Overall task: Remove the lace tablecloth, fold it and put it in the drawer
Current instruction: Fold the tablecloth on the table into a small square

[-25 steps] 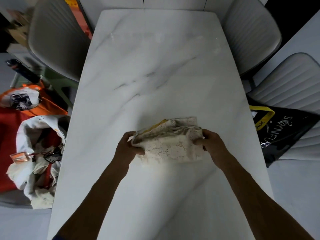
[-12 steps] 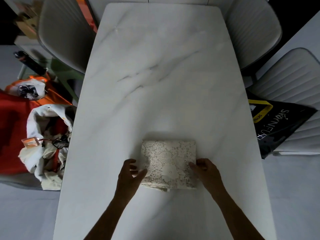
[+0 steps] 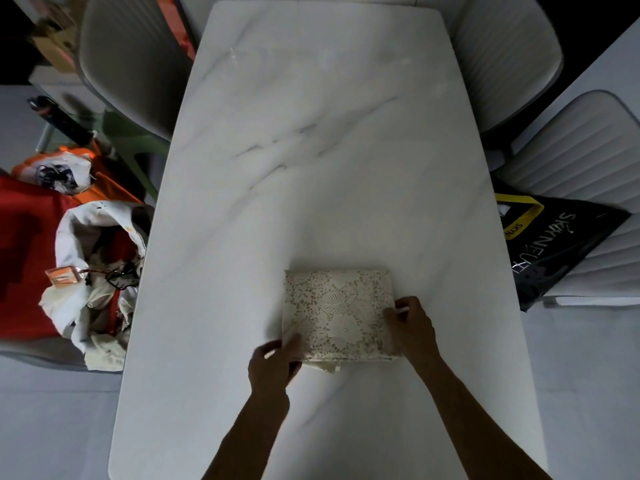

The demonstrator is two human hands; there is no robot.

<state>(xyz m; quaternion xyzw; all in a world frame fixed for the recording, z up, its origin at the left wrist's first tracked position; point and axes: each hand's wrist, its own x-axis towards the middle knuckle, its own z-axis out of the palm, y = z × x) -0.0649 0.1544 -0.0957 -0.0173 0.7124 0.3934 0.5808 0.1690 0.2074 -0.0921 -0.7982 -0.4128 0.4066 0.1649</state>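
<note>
The right hand (image 3: 410,327) pinches the right edge of the folded lace tablecloth (image 3: 337,313), fingers curled over the top layer and thumb tucked out of sight beneath. The left hand (image 3: 275,363) is motion-blurred at the cloth's lower-left corner; its fingers overlap the edge, but whether they grip or only touch cannot be told. The cloth lies flat as a neat rectangle in the lower centre of the frame, on the white marble table (image 3: 311,133), with a loose underlayer peeking out along its near edge.

Both forearms run off the bottom of the frame. The table's top is grey-veined and otherwise bare, and its far end is cut off at the top edge. Grey padded chairs stand at the upper left (image 3: 128,64) and upper right (image 3: 509,53), and a third (image 3: 588,161) sits at the right edge, partly covered by a black bag (image 3: 557,251) with a yellow strap and white lettering.

At the left, a white cloth sack (image 3: 93,271) gapes open on red fabric (image 3: 24,244); its contents are a dim tangle of pale rags, dark cords and an orange tag, hard to make out.
</note>
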